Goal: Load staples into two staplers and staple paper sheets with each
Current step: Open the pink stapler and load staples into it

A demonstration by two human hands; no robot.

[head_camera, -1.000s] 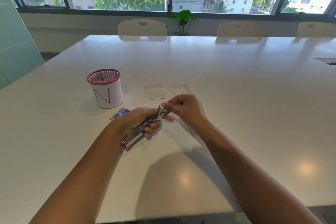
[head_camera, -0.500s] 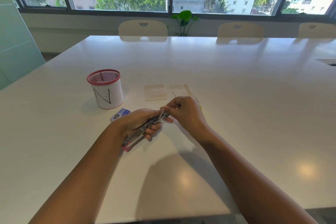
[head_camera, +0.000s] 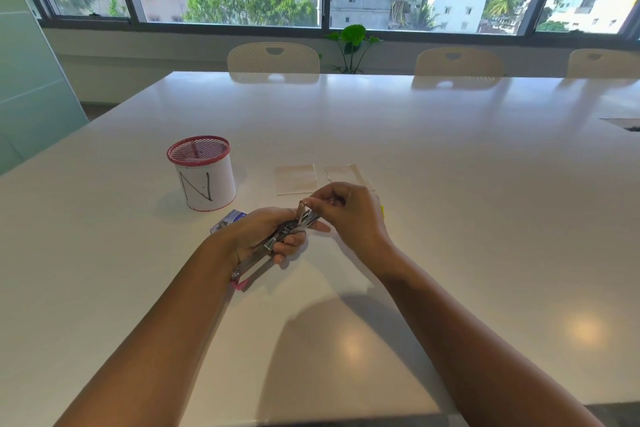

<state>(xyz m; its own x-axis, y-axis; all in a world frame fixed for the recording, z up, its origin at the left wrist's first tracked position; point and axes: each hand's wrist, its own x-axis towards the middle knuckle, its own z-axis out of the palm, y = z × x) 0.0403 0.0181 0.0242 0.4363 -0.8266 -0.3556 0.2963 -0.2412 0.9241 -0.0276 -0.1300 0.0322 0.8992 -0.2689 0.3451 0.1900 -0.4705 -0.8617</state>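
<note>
Beyond the left hand point(head_camera: 258, 236), on the white table point(head_camera: 450, 184), stands a white cup point(head_camera: 204, 180) with a red mesh rim and a marked letter N. Just behind that hand's wrist lies a small blue staple box point(head_camera: 227, 220), partly hidden. Beyond the right hand point(head_camera: 349, 215) lie two paper sheets point(head_camera: 296, 178) side by side, the right one partly covered by the hand. Left hand, palm up, fingers curled, grips the opened metal stapler point(head_camera: 277, 243), pink end toward the wrist. Right hand, knuckles up, pinches a staple strip point(head_camera: 300, 210) at the stapler's far end. A yellow object shows at its far side, unidentifiable.
</note>
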